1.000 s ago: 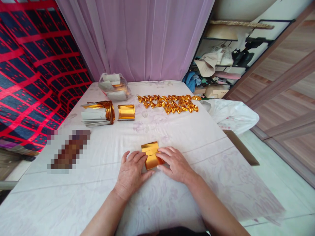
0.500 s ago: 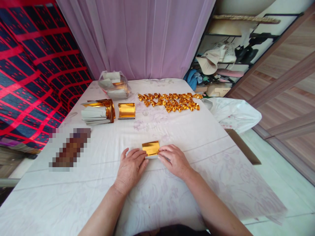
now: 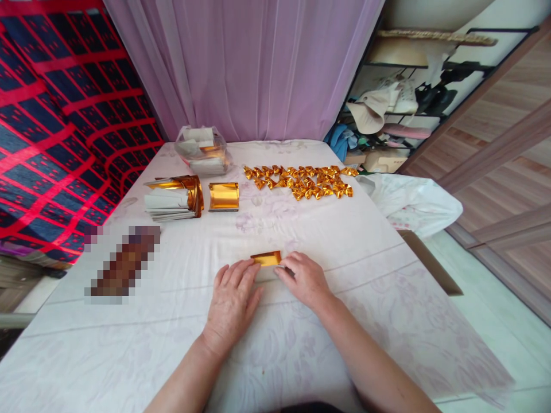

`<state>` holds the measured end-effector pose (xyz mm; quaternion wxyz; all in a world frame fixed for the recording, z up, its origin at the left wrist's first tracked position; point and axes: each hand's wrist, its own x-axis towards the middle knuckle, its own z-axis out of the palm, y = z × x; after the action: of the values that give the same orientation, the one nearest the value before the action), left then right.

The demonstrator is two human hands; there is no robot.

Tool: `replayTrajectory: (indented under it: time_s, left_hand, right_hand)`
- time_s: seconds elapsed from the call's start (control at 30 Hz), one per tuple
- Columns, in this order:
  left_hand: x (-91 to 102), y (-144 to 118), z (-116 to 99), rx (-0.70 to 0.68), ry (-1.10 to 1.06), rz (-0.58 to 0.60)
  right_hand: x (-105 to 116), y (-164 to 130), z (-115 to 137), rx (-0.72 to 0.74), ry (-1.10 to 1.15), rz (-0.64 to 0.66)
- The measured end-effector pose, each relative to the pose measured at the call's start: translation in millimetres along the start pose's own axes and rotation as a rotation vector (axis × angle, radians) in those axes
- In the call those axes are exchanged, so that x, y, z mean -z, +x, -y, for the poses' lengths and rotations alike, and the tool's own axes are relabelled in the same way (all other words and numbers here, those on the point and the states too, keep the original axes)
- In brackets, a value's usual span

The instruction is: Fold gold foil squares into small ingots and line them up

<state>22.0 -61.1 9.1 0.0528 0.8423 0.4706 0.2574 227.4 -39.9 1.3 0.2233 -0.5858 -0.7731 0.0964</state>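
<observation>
Both hands lie on the table, which is covered with a pale flowered cloth, and both press on one folded gold foil sheet. The left hand rests flat, fingers extended, fingertips at the sheet's near left edge. The right hand has its fingers bent down onto the sheet's right end. Neither hand lifts the sheet; it lies flat on the cloth.

Hidden or unclear: the near part of the folded sheet is covered by the fingers, so its full outline cannot be made out. A pixelated patch lies left of the sheet; what is under it cannot be told. Both forearms are cut off by the lower frame edge.

Beyond the sheet, toward the far left, lie a stack of foil papers and, just beside it, a single gold sheet. Behind the stack stands a clear bag of papers. Beyond the sheet to the right, a cluster of folded gold pieces is laid in rows.

Edges and room: the cloth between the sheet and the far items is bare. The table's right edge runs diagonally, right of the sheet, where a white plastic bag hangs over it.
</observation>
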Motion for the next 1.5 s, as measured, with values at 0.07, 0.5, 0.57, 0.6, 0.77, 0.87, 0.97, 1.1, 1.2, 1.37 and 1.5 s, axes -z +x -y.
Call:
replayTrajectory:
  time_s: [0.07, 0.5, 0.57, 0.6, 0.77, 0.87, 0.97, 1.1, 1.2, 1.37, 1.5]
  left_hand:
    - [0.2, -1.1, -7.1, -0.047, 0.004, 0.017]
    - [-17.2, -11.5, -18.4, -0.104, 0.070, 0.152]
    - [-17.8, -12.3, -18.6, -0.107, 0.073, 0.147]
    - [-18.1, -12.6, -18.6, -0.107, 0.075, 0.147]
    - [-20.0, -14.0, -18.8, -0.107, 0.083, 0.142]
    - [-20.5, -14.5, -19.5, -0.098, 0.087, 0.139]
    - [-19.9, -14.3, -19.9, -0.099, 0.084, 0.144]
    - [-19.0, -13.6, -19.5, -0.100, 0.076, 0.147]
    - [-19.3, -13.4, -18.9, -0.104, 0.083, 0.142]
    - [-20.0, -13.7, -18.5, -0.101, 0.079, 0.143]
    - [-20.4, -14.3, -18.1, -0.099, 0.080, 0.148]
  right_hand:
    - [-1.1, 0.1, 1.2, -0.007, -0.024, -0.004]
    - [-6.1, -2.6, -1.0, -0.016, -0.039, -0.052]
    - [-6.7, -3.0, -1.1, -0.015, -0.033, -0.062]
    - [-7.1, -3.0, -1.1, -0.015, -0.032, -0.065]
    - [-9.1, -3.1, -1.1, -0.033, -0.038, -0.075]
    - [-9.6, -3.1, -1.2, -0.029, -0.035, -0.077]
    - [-9.6, -3.0, -1.1, -0.025, -0.043, -0.080]
    - [-9.7, -2.9, -0.3, -0.026, -0.063, -0.087]
    - [-9.8, -2.8, 0.2, -0.027, -0.072, -0.084]
    - [-10.3, -2.8, -0.3, -0.017, -0.077, -0.092]
    - [-11.1, -2.9, -1.2, -0.009, -0.085, -0.101]
